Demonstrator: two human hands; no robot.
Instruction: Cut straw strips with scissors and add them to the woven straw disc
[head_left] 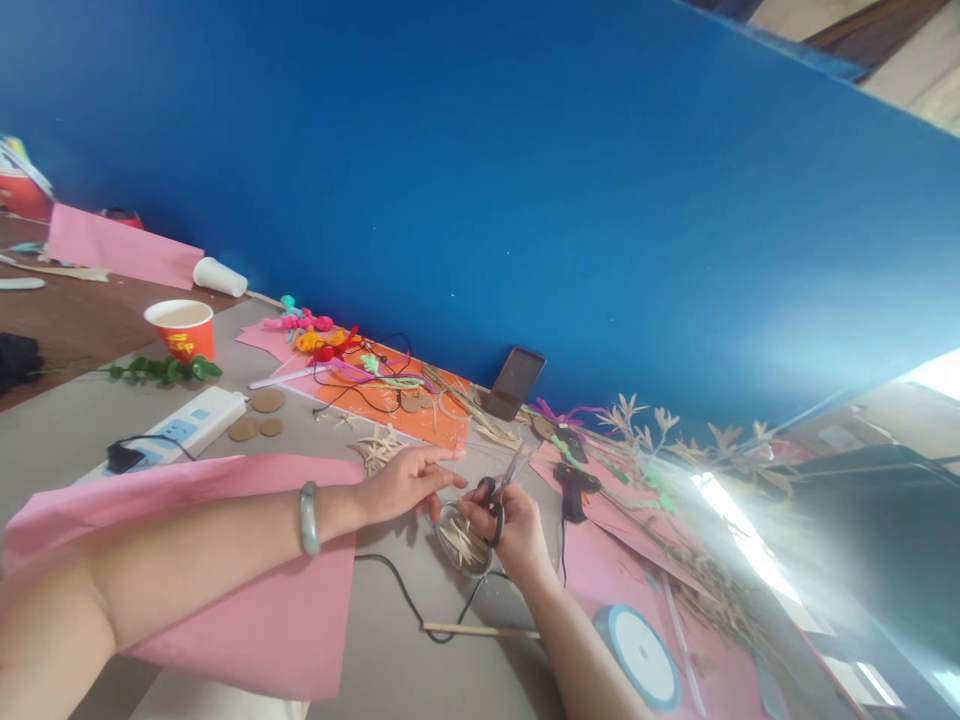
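Note:
Black-handled scissors (514, 464) are in my right hand (523, 535), the blades pointing up and away over the table. My left hand (409, 484) reaches in from the left with its fingers stretched out, close to the scissors' handles; I see nothing held in it. Below both hands sits a small clear container (463, 552) with pale, thin strips inside, partly covered by my fingers. More pale dried pieces (377, 447) lie in a loose pile just beyond my left wrist, which wears a pale green bangle (309, 518).
Pink paper (300, 640) lies under my left arm, near a white power strip (187, 425) and a red paper cup (182, 330). A phone (515, 382) leans on the blue partition (480, 180). A black glue gun (574, 492), ribbon spool (643, 655) and dried stems (720, 590) are right.

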